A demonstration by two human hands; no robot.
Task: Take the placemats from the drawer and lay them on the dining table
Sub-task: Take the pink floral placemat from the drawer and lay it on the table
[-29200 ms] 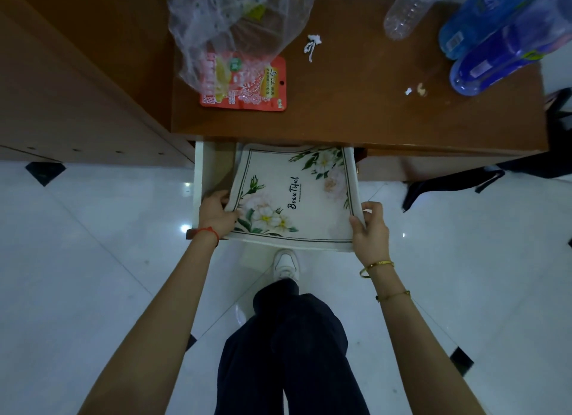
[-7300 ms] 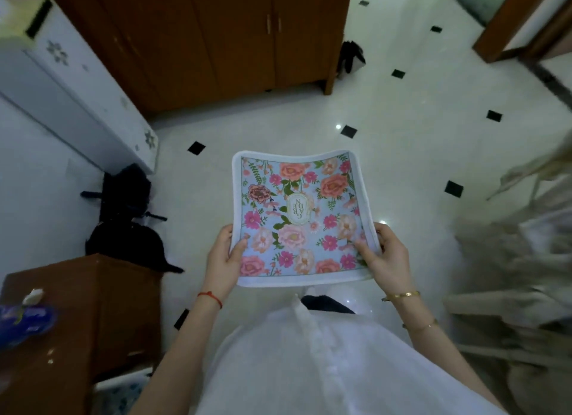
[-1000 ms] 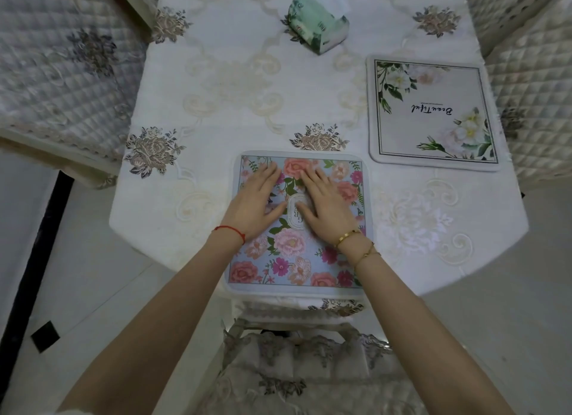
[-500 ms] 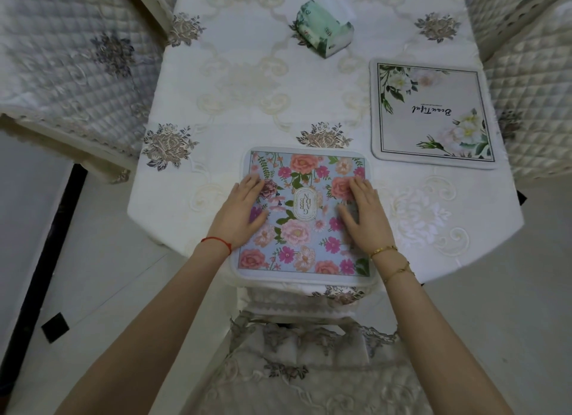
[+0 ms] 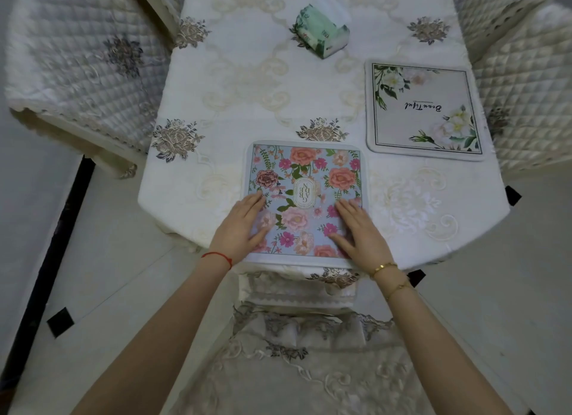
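A blue placemat (image 5: 305, 179) with pink and orange flowers lies flat at the near edge of the dining table (image 5: 253, 83), which is covered by a white embroidered cloth. My left hand (image 5: 240, 229) rests flat on the mat's near left side, fingers straight. My right hand (image 5: 360, 229) presses flat on its near right side. A second placemat (image 5: 424, 111), pale grey with white flowers and script lettering, lies flat on the table's right side, apart from the blue one.
A green tissue pack (image 5: 322, 34) sits at the far middle of the table. Quilted, covered chairs stand at the left (image 5: 80, 62), at the right (image 5: 526, 83) and directly below me (image 5: 303, 352). White tiled floor surrounds the table.
Both hands have slid from the mat's middle outward and back toward its near corners, staying flat on it. The mat lies where it was.
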